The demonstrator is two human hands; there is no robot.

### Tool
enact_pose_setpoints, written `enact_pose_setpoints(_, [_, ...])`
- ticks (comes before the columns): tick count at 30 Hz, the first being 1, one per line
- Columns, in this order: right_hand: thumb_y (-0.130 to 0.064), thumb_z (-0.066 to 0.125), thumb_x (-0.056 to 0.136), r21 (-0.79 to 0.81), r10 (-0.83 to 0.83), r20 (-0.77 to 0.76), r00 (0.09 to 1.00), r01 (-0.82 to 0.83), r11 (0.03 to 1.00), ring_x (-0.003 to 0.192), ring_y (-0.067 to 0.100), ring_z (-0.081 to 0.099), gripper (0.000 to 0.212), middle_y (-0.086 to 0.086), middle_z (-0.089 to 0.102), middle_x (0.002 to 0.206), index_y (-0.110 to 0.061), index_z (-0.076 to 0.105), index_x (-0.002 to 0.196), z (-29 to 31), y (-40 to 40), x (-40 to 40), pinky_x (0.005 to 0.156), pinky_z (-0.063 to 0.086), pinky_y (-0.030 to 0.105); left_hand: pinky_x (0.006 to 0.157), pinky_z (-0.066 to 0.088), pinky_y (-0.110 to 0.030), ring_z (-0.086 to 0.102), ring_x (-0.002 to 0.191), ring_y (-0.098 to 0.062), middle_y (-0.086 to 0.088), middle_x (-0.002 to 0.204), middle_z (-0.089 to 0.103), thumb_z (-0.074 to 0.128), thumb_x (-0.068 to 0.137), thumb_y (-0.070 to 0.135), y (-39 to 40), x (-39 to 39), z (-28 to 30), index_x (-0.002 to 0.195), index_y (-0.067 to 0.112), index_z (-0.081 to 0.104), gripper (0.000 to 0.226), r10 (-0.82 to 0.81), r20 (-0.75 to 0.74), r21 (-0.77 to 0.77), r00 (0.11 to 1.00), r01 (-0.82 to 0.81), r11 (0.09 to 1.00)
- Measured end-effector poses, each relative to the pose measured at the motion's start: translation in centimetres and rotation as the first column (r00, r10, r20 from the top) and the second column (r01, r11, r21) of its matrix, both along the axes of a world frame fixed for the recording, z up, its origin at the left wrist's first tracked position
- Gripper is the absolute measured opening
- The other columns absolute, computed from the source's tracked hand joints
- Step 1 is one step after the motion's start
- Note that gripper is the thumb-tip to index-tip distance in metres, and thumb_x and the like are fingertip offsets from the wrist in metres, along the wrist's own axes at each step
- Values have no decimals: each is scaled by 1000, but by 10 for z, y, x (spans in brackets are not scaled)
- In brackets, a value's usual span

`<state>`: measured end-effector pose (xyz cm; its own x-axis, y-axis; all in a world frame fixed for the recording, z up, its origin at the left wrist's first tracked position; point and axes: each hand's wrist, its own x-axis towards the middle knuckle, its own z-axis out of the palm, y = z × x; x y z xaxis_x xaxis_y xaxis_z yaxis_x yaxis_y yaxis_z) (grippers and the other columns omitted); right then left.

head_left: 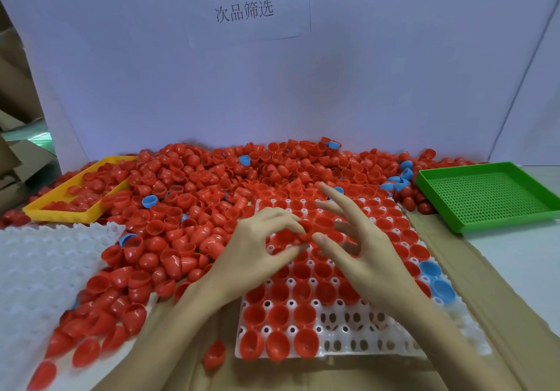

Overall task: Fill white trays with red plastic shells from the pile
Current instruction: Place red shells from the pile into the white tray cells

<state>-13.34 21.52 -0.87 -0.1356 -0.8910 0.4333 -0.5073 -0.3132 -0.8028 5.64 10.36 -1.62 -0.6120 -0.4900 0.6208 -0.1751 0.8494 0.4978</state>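
The left hand (260,245) and right hand (360,248) meet over the white moulded plastic tray (348,333), both pinching the same red hollow plastic shell (298,234) between curled fingertips, the right hand's other fingers spread. Most tray cups hold red shells, two at its right edge blue ones; the near-right cups are bare. The loose pile of red shells (212,184) lies behind and left, spilling into a yellow plastic tray (60,211). A green perforated tray (491,196) sits right.

Head view, downward, close over hands (306,248)
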Motion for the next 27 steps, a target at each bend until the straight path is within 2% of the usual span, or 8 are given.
enact_pose_setpoints(3, [-23, 71, 97, -90, -39, -40, 998, 35, 995, 110, 7, 70, 29, -20, 72, 116, -31, 72, 125, 0, 0, 1, 89, 61, 33, 97, 53, -32, 68, 110, -16, 11, 110, 70, 84, 89, 19, 7, -2, 0, 109, 17, 74, 22, -65, 33, 30, 997, 64, 998])
enact_pose_setpoints(5, [-21, 72, 96, -107, -70, -8, 998, 69, 992, 101, 9, 73, 18, -18, 75, 103, -29, 78, 112, -1, 0, 1, 85, 61, 31, 93, 54, -32, 69, 105, -17, 11, 106, 71, 84, 90, 21, 7, 0, 2, 111, 20, 71, 24, -79, 10, 93, 997, 77, 993])
enact_pose_setpoints(11, [-18, 74, 96, -139, -67, 161, 985, 90, 986, 96, 16, 76, 18, -10, 77, 105, -27, 76, 111, -4, -2, 3, 82, 62, 29, 103, 54, -38, 70, 114, -16, 11, 110, 75, 87, 87, 32, 7, 3, 3, 132, 35, 60, 53, -63, -22, 251, 998, 66, 966])
enact_pose_setpoints(15, [-22, 76, 94, -172, -100, 244, 965, 145, 974, 94, 16, 76, 24, -8, 76, 107, -30, 73, 116, -1, -3, -2, 78, 62, 25, 103, 52, -31, 71, 113, -14, 12, 108, 76, 88, 84, 37, 7, 4, 5, 142, 38, 46, 72, -51, -48, 273, 998, 63, 960])
enact_pose_setpoints(20, [-23, 74, 95, -114, -31, 252, 967, 61, 992, 66, 24, 75, 30, -1, 75, 99, -30, 67, 124, 7, 1, -6, 62, 58, 23, 88, 52, -28, 67, 103, -19, 16, 111, 71, 87, 85, 42, 7, 7, 7, 135, 41, 52, 61, 1, 9, 138, 1000, -2, 990])
enact_pose_setpoints(23, [-30, 72, 96, -10, 84, 266, 960, -85, 996, 53, 18, 66, 15, -1, 73, 79, -26, 75, 111, 11, 3, -10, 53, 49, 19, 91, 50, -18, 67, 106, -8, 18, 110, 69, 83, 89, 41, 5, 10, 9, 126, 36, 58, 46, -7, 86, 14, 996, 6, 1000])
enact_pose_setpoints(25, [-37, 71, 97, 84, 141, 242, 960, -166, 983, 49, 13, 60, 16, -7, 70, 71, -23, 78, 99, 12, 5, -17, 49, 46, 20, 93, 46, -13, 65, 108, -1, 19, 111, 67, 80, 92, 39, 1, 14, 11, 119, 28, 62, 34, 2, 120, -42, 993, 3, 999])
enact_pose_setpoints(27, [-41, 73, 95, 178, 197, 227, 954, -240, 954, 57, 11, 66, 18, -8, 74, 78, -25, 78, 103, 16, 7, -20, 52, 50, 19, 94, 44, -11, 64, 106, 2, 20, 110, 66, 80, 92, 35, -3, 18, 12, 114, 25, 64, 29, 26, 122, -60, 992, -19, 998])
